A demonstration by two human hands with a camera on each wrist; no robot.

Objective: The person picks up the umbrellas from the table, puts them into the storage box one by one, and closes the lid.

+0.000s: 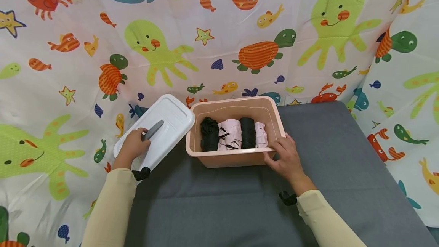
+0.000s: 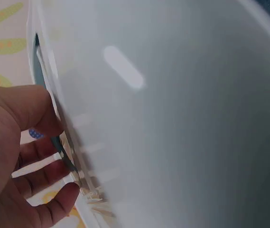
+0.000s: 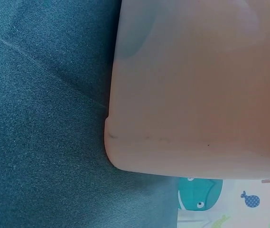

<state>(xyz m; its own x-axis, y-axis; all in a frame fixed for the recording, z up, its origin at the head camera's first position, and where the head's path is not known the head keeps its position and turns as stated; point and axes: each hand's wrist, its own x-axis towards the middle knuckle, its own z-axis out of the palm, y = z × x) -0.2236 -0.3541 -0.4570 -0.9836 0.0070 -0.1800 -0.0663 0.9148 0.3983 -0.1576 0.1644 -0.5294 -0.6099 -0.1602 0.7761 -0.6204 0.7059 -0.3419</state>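
Observation:
My left hand holds a white lid by the grey handle on it, with the lid tilted up at the left of a peach storage box. In the left wrist view, the fingers curl at the handle, and the lid's pale surface fills most of the picture. My right hand grips the box's front right corner at the rim. Inside the box stand a black rolled bundle, a pale pink bundle, a second black roll and another pink bundle.
The box rests on a grey cloth-covered table, close to its back edge. Behind and at both sides hangs a white curtain printed with sea animals. Black wrist straps show at both cuffs.

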